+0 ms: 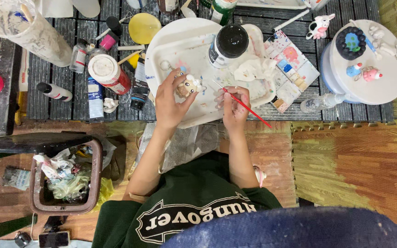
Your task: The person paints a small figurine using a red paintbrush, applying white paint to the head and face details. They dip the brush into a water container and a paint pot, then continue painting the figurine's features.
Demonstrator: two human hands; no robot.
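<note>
Red-handled paintbrush (246,108) sits pinched in the right hand (234,106), its tip at nine o'clock toward the small figurine (189,86) clamped in the left hand (170,103) over the white tray (161,55). A slip could smear paint — the black-capped bottle (228,45) at twelve o'clock might tip.
</note>
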